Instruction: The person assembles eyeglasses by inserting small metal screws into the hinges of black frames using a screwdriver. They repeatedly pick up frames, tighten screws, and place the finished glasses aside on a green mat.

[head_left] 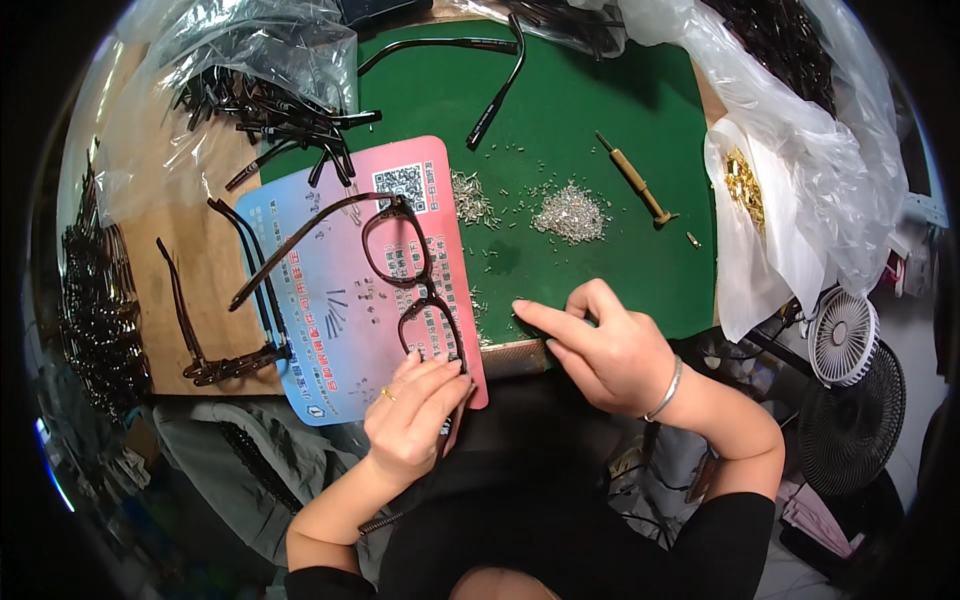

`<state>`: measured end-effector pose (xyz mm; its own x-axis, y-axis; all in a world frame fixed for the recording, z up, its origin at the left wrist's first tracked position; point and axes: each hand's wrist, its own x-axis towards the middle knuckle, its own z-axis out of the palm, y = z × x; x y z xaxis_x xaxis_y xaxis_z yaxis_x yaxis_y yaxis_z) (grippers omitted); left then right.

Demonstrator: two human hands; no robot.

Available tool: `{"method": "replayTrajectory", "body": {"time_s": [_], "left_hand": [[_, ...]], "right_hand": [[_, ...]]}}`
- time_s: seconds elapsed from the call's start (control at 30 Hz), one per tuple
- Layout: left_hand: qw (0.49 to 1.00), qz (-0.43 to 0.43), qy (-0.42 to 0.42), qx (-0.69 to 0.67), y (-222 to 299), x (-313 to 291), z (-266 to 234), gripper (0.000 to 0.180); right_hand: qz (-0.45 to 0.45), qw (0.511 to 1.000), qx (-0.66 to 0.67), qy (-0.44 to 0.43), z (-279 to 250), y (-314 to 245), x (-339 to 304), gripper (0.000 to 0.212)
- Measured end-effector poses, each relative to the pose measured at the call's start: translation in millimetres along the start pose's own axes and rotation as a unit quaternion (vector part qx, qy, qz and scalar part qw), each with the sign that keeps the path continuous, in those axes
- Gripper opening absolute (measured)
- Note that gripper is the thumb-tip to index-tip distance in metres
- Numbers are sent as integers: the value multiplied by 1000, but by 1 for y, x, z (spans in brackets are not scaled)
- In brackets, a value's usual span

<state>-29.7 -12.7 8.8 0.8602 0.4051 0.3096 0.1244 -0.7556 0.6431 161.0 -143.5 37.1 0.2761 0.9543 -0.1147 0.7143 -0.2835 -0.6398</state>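
Observation:
My left hand (410, 415), wearing a gold ring, is closed around the lower end of a dark brown eyeglass frame (428, 272). The frame stands on edge over a pink and blue printed mat (345, 290), one temple stretching to the left. Near the front edge of the green work mat (655, 120), my right hand (612, 350) has its index finger stretched out and the thumb apart below it; the other fingers are curled. No held thing shows at the right fingertips, though dark shadow there hides detail. A pile of tiny silver screws (570, 213) lies beyond this hand.
A brass-coloured screwdriver (637, 183) lies at the right. More small silver parts (470, 198) are heaped beside the printed mat. Loose dark temples (290, 130) spill from a plastic bag at upper left. A white bag holds gold parts (742, 188); a fan (843, 335) stands at right.

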Motion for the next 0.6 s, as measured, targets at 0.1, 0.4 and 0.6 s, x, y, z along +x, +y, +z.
{"method": "replayTrajectory", "body": {"time_s": [0.1, 0.4, 0.6], "left_hand": [[1000, -2, -5, 19, 3, 4, 0, 17], [999, -18, -45, -11, 1, 13, -1, 17], [994, -53, -88, -42, -1, 19, -6, 16]], "right_hand": [[-10, 1000, 6, 3, 7, 4, 1, 38], [-35, 998, 9, -44, 3, 10, 3, 36], [-62, 996, 12, -67, 0, 13, 3, 35]]}}
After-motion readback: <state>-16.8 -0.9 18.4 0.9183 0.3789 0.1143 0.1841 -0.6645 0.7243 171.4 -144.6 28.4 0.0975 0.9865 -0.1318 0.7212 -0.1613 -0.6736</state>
